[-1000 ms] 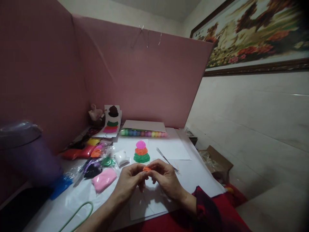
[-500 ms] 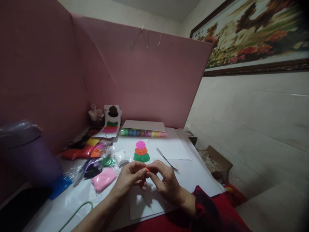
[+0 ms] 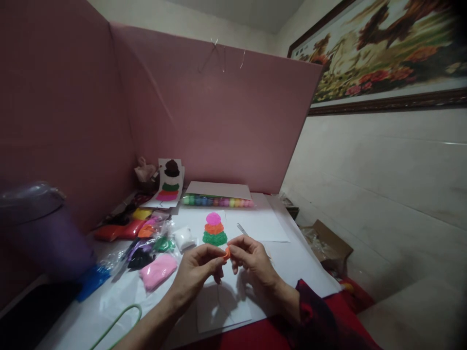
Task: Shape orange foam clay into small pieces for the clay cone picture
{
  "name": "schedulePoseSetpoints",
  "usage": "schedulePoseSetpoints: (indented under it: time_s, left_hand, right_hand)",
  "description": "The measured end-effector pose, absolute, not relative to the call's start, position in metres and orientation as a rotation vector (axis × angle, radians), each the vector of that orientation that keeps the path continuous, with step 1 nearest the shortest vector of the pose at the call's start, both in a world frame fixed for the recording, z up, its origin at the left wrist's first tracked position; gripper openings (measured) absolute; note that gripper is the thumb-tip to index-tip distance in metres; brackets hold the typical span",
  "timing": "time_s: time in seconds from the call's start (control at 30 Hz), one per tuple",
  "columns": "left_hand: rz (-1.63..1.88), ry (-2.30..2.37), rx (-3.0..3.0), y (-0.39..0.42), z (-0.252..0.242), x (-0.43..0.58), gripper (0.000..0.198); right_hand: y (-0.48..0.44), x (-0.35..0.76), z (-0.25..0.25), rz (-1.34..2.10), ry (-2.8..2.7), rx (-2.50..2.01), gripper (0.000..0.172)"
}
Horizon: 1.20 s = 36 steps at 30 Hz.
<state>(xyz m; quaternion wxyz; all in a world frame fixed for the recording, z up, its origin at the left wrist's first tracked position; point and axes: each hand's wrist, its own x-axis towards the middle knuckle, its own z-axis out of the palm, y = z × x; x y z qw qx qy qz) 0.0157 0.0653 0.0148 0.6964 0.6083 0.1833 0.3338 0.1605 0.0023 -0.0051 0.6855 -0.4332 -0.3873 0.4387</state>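
A small piece of orange modelling clay (image 3: 227, 253) is pinched between my two hands above the white paper (image 3: 215, 311). The fingertips of my left hand (image 3: 199, 267) grip its left side. On its right side, the thumb and forefinger of my right hand (image 3: 257, 265) hold it. Just beyond my fingers, a stack of pink, orange and green clay shapes (image 3: 214, 228) lies flat on white paper. Behind my right hand, a metal tool (image 3: 241, 228) is mostly hidden, only its handle end showing.
Bagged clay, including a pink pack (image 3: 158, 271) and a white pack (image 3: 183, 238), lies on the left. A row of coloured clay (image 3: 219, 201) sits at the back, near a sheet with clay shapes (image 3: 168, 187). A purple bin (image 3: 40, 233) and a cardboard box (image 3: 333, 248) flank the table.
My right hand has shifted slightly right and up, its fingers opening out a little. More of the orange clay shows between my fingertips, and the metal tool is now more covered.
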Motion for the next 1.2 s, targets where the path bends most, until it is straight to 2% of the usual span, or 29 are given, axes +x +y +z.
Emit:
schedulePoseSetpoints:
  time_s: [0.33, 0.57, 0.77, 1.0, 1.07, 1.2]
  left_hand:
    - [0.689, 0.441, 1.399, 0.068, 0.009, 0.018, 0.026]
    - [0.721, 0.464, 1.380, 0.068, 0.011, 0.017, 0.021]
    - [0.679, 0.447, 1.339, 0.070, 0.007, 0.017, 0.028]
    - [0.656, 0.416, 1.334, 0.070, 0.007, 0.017, 0.022]
    - [0.662, 0.429, 1.338, 0.070, 0.007, 0.018, 0.022]
    - [0.715, 0.443, 1.357, 0.070, 0.007, 0.018, 0.019]
  right_hand:
    - [-0.004, 0.154, 0.000, 0.840, -1.079, -0.978, 0.019]
    - [-0.010, 0.149, -0.001, 0.808, -1.150, -1.032, 0.014]
    - [-0.012, 0.150, 0.001, 0.607, -1.280, -1.183, 0.010]
    - [-0.015, 0.148, 0.001, 0.440, -1.395, -1.227, 0.006]
    - [-0.014, 0.148, 0.001, 0.483, -1.370, -1.200, 0.006]
    - [-0.007, 0.151, 0.000, 0.831, -1.100, -1.043, 0.014]
